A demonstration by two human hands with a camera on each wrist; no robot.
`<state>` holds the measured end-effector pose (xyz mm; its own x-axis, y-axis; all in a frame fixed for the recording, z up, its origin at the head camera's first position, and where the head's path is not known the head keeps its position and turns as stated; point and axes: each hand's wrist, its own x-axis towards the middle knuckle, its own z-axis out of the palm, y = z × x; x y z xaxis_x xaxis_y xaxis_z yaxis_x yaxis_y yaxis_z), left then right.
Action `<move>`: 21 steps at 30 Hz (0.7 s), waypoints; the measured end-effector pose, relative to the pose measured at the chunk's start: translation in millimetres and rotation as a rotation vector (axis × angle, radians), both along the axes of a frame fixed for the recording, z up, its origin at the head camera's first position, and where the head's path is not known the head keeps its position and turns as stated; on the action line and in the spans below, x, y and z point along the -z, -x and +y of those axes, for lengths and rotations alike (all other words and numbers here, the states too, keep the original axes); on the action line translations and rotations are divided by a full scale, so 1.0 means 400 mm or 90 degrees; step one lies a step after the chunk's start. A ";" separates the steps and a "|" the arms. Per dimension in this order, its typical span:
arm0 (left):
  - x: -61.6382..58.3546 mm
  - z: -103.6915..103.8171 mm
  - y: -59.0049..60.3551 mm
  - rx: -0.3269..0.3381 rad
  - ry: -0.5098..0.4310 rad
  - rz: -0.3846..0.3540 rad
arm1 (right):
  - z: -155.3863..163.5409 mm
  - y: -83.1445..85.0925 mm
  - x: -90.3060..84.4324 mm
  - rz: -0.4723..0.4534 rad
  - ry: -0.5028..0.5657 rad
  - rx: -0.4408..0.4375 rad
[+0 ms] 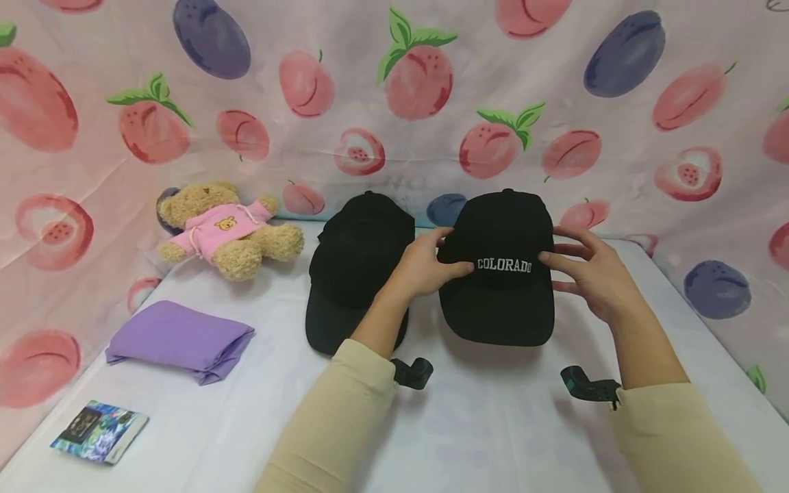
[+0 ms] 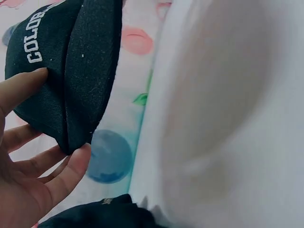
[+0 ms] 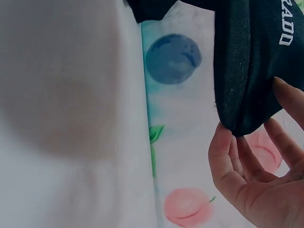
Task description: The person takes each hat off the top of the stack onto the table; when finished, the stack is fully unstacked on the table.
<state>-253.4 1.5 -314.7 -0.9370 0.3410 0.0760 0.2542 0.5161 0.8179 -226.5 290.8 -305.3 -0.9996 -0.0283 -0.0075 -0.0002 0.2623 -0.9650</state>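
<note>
A black baseball cap (image 1: 498, 308) with white COLORADO lettering is held up off the white table, brim toward me. My left hand (image 1: 425, 263) grips its left side, thumb on the front beside the lettering. On the other side my right hand (image 1: 594, 274) holds it the same way, thumb near the last letter. Both wrist views show the fingers behind the cap's edge, in the left wrist view around the cap (image 2: 90, 61) and in the right wrist view around its brim (image 3: 232, 61). A second black cap (image 1: 354, 274) lies left of my left hand, partly hidden by that forearm.
To the left lie a teddy bear (image 1: 228, 229) in a pink top, a folded purple cloth (image 1: 179, 339) and a small colourful packet (image 1: 98, 431). Fruit-print fabric (image 1: 425, 150) hangs behind the white table (image 1: 481, 424). Each wrist wears a black camera mount (image 1: 592, 387).
</note>
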 end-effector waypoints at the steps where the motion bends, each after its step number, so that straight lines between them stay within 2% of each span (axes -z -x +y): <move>1: 0.004 0.005 0.002 -0.001 -0.003 -0.003 | 0.005 0.001 0.003 0.001 -0.007 0.001; 9: 0.031 0.045 0.015 -0.011 -0.012 -0.007 | 0.038 0.014 0.017 -0.004 0.023 0.014; 16: 0.051 0.082 0.027 -0.013 -0.017 -0.012 | 0.060 0.022 0.035 -0.007 -0.025 0.033; 21: 0.070 0.108 0.031 -0.006 -0.023 -0.018 | 0.074 0.019 0.052 0.001 -0.002 0.056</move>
